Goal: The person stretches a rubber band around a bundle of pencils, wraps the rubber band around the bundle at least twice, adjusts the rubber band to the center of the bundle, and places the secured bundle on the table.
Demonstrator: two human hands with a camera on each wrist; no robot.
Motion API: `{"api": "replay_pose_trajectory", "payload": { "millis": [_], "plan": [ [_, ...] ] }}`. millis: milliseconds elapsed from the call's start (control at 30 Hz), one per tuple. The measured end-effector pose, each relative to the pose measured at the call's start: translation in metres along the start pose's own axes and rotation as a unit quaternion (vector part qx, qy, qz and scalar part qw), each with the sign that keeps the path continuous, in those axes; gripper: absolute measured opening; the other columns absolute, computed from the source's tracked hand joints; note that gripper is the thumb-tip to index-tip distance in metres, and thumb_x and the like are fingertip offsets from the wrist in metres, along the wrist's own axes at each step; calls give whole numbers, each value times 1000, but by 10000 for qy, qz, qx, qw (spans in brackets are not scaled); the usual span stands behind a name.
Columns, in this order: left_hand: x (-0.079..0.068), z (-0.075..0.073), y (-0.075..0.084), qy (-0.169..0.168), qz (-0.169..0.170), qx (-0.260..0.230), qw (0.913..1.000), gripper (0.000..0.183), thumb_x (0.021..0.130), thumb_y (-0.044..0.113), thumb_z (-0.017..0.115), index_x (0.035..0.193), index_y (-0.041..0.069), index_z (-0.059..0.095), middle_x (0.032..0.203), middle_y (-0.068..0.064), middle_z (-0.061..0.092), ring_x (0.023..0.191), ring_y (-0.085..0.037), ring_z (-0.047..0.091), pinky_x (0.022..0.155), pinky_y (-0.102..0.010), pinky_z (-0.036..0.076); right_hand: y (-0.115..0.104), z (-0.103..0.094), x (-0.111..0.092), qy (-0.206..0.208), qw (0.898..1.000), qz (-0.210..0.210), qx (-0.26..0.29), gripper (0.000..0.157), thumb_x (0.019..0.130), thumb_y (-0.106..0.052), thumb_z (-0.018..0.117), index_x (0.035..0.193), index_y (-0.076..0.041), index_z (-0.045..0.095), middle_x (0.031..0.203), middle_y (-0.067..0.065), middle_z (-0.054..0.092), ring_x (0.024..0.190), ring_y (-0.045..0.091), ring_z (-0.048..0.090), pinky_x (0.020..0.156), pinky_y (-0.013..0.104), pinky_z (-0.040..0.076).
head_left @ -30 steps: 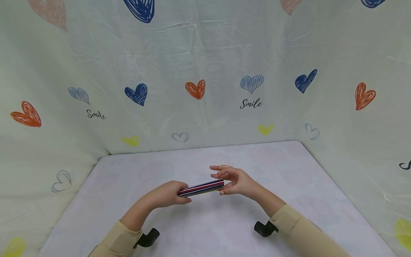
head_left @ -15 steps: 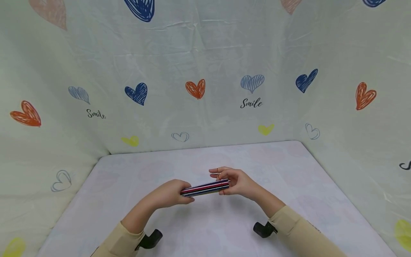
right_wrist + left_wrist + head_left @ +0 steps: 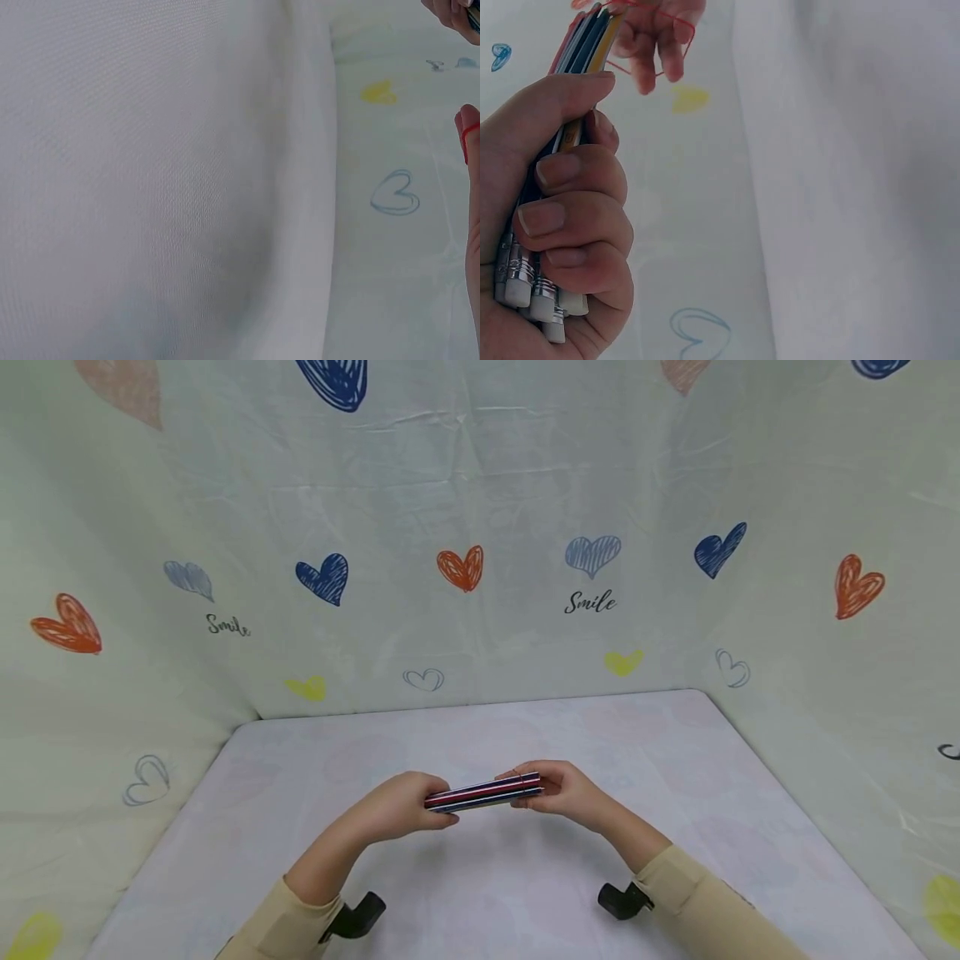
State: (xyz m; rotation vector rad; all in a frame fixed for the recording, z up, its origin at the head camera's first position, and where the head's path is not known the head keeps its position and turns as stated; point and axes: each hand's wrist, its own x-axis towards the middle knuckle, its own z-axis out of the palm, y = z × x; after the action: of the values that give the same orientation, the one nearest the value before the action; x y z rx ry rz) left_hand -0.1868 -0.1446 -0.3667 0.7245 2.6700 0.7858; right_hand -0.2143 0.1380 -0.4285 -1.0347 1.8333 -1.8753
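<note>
My left hand (image 3: 397, 810) grips a bundle of striped pencils (image 3: 483, 794) above the table, its fingers curled round them. White erasers (image 3: 517, 292) in silver ferrules poke out at the heel of that hand in the left wrist view. A thin red rubber band (image 3: 693, 31) is stretched in a loop over the bent, spread fingers of my right hand (image 3: 573, 789). The pencils' far ends reach in among those fingers and overlap the band. In the right wrist view only the edge of the right hand shows, with the band on a fingertip.
Below the hands is a table (image 3: 480, 893) with a pale cover. Light curtains with printed hearts (image 3: 461, 568) hang behind it and at both sides. A black wrist mount (image 3: 360, 917) sticks out from the left sleeve, another (image 3: 625, 902) from the right.
The left hand has moved the pencils slightly right, deeper among the right hand's fingers. Those fingers, spread wide before, have drawn in round the pencils' ends with the rubber band.
</note>
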Motion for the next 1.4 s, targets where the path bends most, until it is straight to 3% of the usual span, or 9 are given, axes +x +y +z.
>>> {"api": "replay_pose_trajectory", "payload": {
  "millis": [167, 400, 600, 800, 1000, 1133, 1267, 1333, 1400],
  "plan": [
    [-1, -1, -4, 63, 9, -210, 9998, 12, 83, 20, 77, 85, 11, 68, 69, 6, 57, 63, -13, 50, 58, -31, 42, 2, -3, -3, -66, 9994, -156, -305, 31, 89, 13, 57, 120, 16, 56, 113, 27, 64, 102, 50, 60, 84, 54, 48],
    [-1, -3, -2, 47, 44, -374, 9993, 14, 83, 22, 77, 86, 11, 68, 69, 6, 58, 64, -13, 51, 58, -31, 42, 3, -1, 1, -272, 9950, -342, -895, 21, 92, 14, 53, 109, 12, 65, 105, 29, 66, 95, 27, 68, 81, 47, 53],
    [1, -7, -2, 153, 48, -576, 9982, 15, 84, 21, 76, 84, 8, 67, 68, 4, 56, 62, -12, 48, 57, -29, 41, 1, 1, -2, -355, 9936, -525, -936, 12, 89, 14, 59, 95, 16, 69, 103, 29, 67, 94, 26, 70, 77, 40, 55],
    [5, -11, 0, 220, -24, -783, 9967, 17, 85, 20, 75, 81, 7, 66, 64, 3, 51, 59, -12, 44, 54, -30, 37, -7, 2, -5, -523, 9884, -1087, -921, 13, 85, 15, 63, 97, 18, 68, 96, 26, 69, 84, 19, 71, 69, 42, 56],
    [12, -11, 3, 336, -319, -1047, 9934, 17, 87, 21, 74, 84, 6, 66, 63, 1, 50, 54, -13, 43, 52, -29, 37, -18, 4, -4, -634, 9799, -1745, -729, 19, 82, 15, 67, 101, 13, 70, 99, 28, 67, 93, 19, 69, 69, 34, 56],
    [15, -7, 7, 388, -486, -1229, 9905, 17, 87, 21, 74, 85, 5, 67, 61, 1, 49, 51, -12, 42, 50, -26, 36, -26, 9, -2, -647, 9761, -1956, -700, 24, 79, 16, 70, 101, 10, 71, 100, 28, 67, 97, 22, 68, 71, 35, 56],
    [19, -3, 11, 380, -666, -1423, 9869, 19, 87, 23, 74, 89, 5, 68, 59, 1, 48, 48, -13, 40, 47, -25, 35, -36, 16, 1, -406, 9556, -2619, -1288, 30, 73, 15, 76, 102, 8, 72, 104, 25, 68, 97, 24, 68, 79, 35, 54],
    [20, -2, 13, 390, -735, -1497, 9852, 19, 87, 23, 74, 90, 5, 68, 58, 0, 48, 47, -13, 40, 46, -24, 34, -39, 18, 4, -197, 9338, -3167, -1655, 35, 71, 12, 79, 104, 6, 73, 107, 25, 67, 96, 27, 67, 81, 35, 52],
    [21, -1, 13, 383, -789, -1622, 9828, 19, 88, 23, 73, 91, 5, 67, 57, 0, 47, 46, -13, 38, 45, -24, 33, -42, 20, 8, 32, 9028, -3756, -2094, 36, 73, 4, 82, 108, 3, 73, 110, 24, 66, 94, 29, 65, 81, 35, 52]
  ]
}}
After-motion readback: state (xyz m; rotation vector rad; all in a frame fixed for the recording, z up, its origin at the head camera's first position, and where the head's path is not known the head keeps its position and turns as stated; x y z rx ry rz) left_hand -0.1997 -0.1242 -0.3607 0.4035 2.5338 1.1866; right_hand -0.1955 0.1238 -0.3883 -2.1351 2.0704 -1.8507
